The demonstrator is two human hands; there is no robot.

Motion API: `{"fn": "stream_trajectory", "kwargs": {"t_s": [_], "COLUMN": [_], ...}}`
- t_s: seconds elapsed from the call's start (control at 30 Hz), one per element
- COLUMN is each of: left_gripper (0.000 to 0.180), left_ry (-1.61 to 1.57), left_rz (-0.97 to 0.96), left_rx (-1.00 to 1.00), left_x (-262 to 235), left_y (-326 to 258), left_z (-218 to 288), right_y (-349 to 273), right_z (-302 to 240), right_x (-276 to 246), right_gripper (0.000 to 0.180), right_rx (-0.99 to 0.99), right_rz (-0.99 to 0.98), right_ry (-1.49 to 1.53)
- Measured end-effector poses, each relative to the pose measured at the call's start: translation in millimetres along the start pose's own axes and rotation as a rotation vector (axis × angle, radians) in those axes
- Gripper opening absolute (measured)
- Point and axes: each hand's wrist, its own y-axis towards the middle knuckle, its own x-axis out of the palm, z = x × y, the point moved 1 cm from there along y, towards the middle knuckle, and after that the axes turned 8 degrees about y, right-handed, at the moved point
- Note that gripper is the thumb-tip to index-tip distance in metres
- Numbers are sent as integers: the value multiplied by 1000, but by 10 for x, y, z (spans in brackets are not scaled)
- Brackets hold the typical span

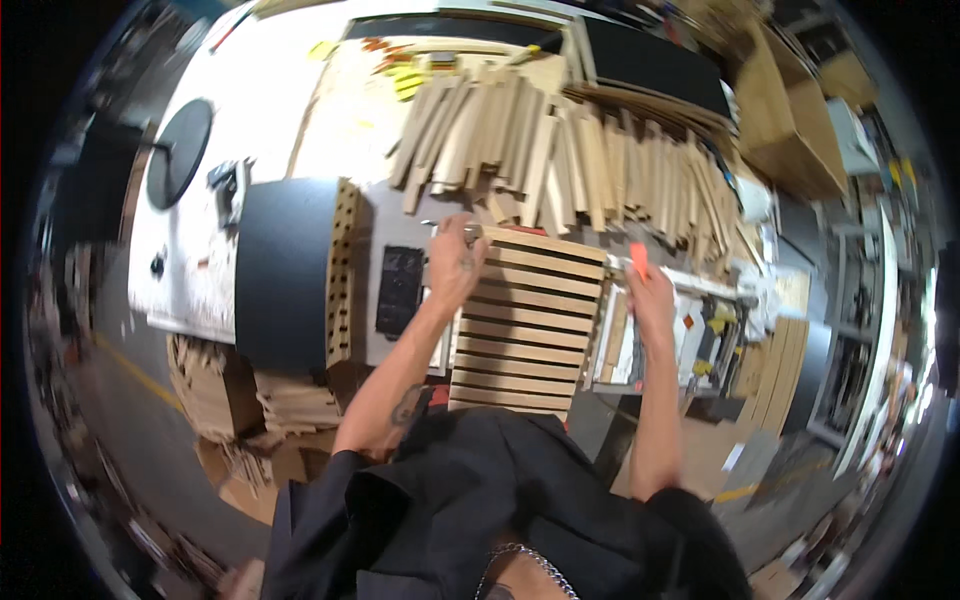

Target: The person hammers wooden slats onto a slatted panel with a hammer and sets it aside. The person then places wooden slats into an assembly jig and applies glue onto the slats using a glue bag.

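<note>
The workbench (262,95) has a pale, worn top with a grey area toward the near side. Lying directly on it are a loose heap of light wooden slats (570,160) across the far side, a slatted wooden panel (522,320) at the near edge, a black panel with a perforated wooden edge (285,270) to the left, and a small black block (400,290) between them. A round black disc (180,152) lies at the far left, and yellow scraps (405,80) lie near the back.

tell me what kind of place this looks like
Most likely a woodworking shop. A big heap of cut wooden slats covers the bench, both hands work on a slatted wood panel, and cardboard boxes stand nearby.
</note>
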Motion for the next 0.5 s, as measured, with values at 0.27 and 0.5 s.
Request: {"fn": "stream_trajectory", "kwargs": {"t_s": [0.27,0.5], "left_gripper": [20,31], "left_ry": [-48,-141], "left_rz": [179,172], "left_rx": [-326,-420], "left_x": [-292,-147], "left_y": [-1286,-1262], "left_z": [-461,-376], "right_y": [-891,-927], "right_z": [638,628], "right_x": [-81,51], "right_gripper": [19,25], "right_rx": [261,320], "right_rz": [150,152], "right_ry": [259,274]}}
